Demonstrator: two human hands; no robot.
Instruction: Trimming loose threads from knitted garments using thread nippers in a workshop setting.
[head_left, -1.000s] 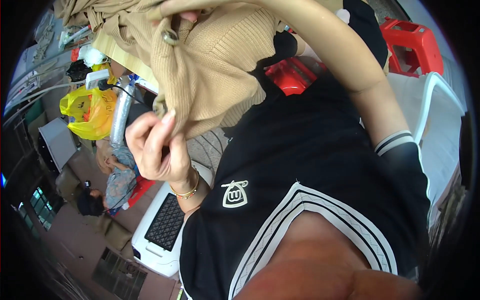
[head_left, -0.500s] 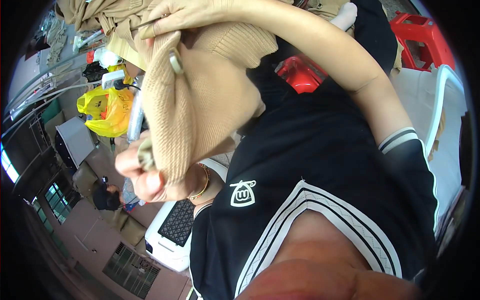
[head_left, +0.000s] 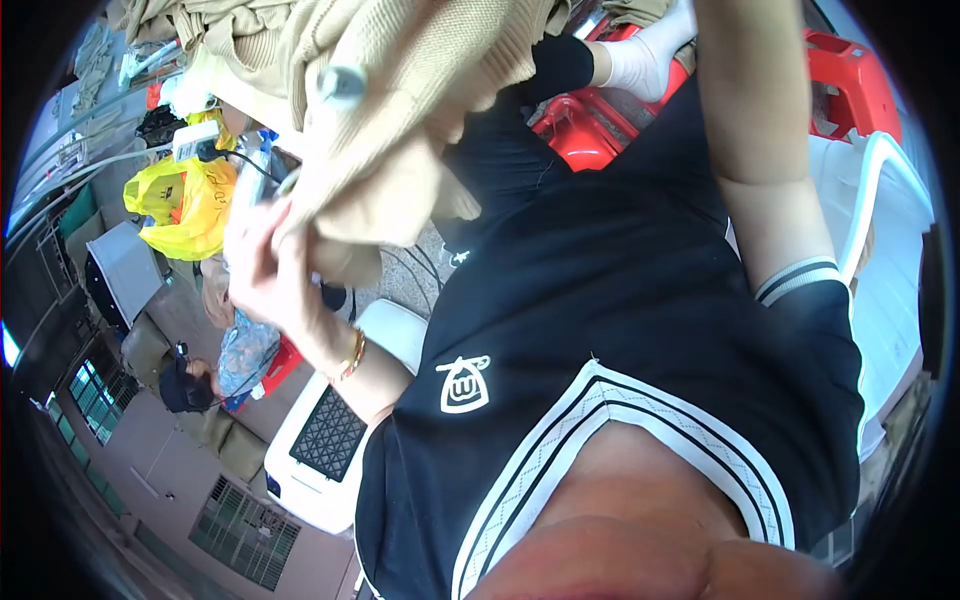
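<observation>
My left hand (head_left: 275,270), with a gold bracelet at its wrist, is closed on the lower end of a beige knitted garment (head_left: 405,130). The knit hangs in folds from above down to my fingers, smeared by motion. A pale round button (head_left: 342,88) shows on its ribbed band. My right forearm (head_left: 755,90) reaches up past the top edge, so the right hand is outside the picture.
More beige knitwear (head_left: 240,45) is heaped at the upper left. Beside it are a yellow plastic bag (head_left: 190,215) and a white power strip (head_left: 195,140) with a cable. Red stools (head_left: 580,135), a white appliance (head_left: 320,440) and a seated person (head_left: 245,355) surround me.
My right hand, earlier on the knit with a thin dark tool, has left the view through the top. My left hand has moved up, and the garment has swung with it.
</observation>
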